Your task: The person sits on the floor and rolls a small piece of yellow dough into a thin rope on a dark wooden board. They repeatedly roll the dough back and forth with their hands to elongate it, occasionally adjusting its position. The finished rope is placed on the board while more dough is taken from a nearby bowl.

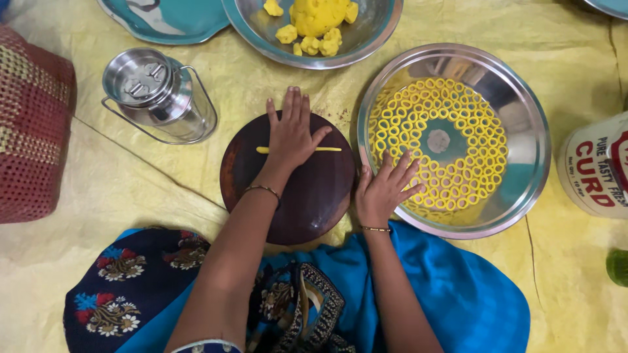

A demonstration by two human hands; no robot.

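Press too hard or unevenly with your left hand [291,134] and the thin yellow dough strand [330,149] under it could flatten or snap; only its two ends show, poking out either side of your palm, so you cannot judge its thickness in the middle. That hand lies released and flat, fingers nearly together, on the strand atop the round dark wooden board [307,196]. Your right hand [383,189] is spread wide, gripping nothing, its fingers over the near rim of the steel plate [530,131] and seemingly touching the outer yellow dough rings [458,124]; a careless shift there could squash or smear them. Beyond your left hand sits the steel bowl [376,36] of yellow dough [317,14].
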